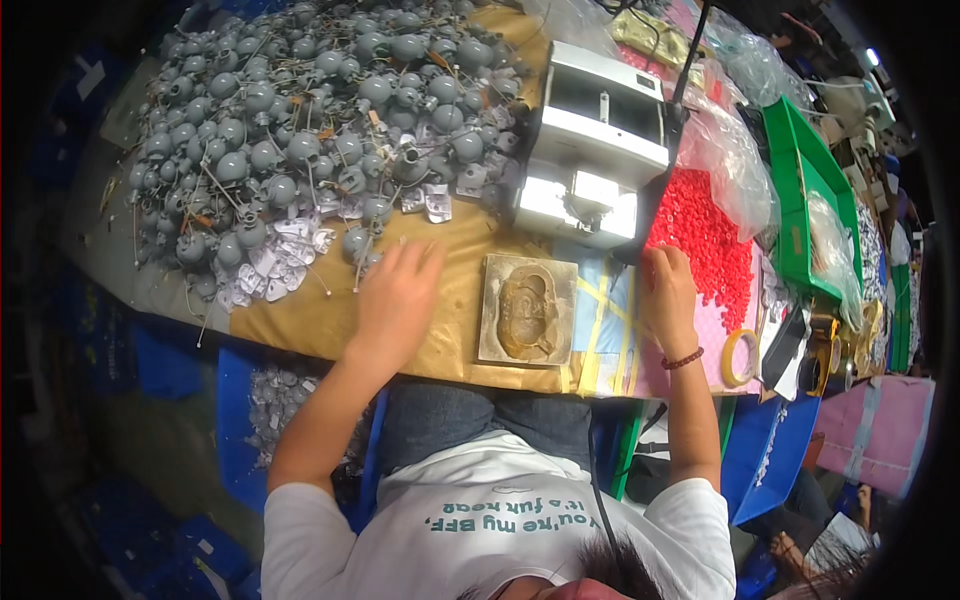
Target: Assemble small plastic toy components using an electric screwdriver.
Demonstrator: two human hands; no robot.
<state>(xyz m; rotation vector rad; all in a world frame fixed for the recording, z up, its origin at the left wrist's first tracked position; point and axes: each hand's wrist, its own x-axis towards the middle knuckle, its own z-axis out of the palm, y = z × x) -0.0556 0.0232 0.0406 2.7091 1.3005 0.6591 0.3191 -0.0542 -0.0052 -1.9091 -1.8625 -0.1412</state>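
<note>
My left hand [400, 295] is over the tan table cover, blurred by motion, its fingers pointing away from me. Just beyond its fingertips is a big heap of glossy grey ball-shaped parts [300, 148] with thin stems. Small white plastic pieces [268, 268] lie along the heap's near edge. On the right, my right hand [668, 290] has its fingers bent together at the near edge of a pile of small red pieces [700, 222]; what they pinch, if anything, is hidden. Between my hands lies a square metal mould block [528, 310] with a rounded hollow.
A white and black machine [596, 140] stands behind the block. To the right are a green tray [800, 200], clear plastic bags [728, 165] and a yellow tape roll [740, 357]. Blue bins [245, 425] sit below the table edge, near my lap.
</note>
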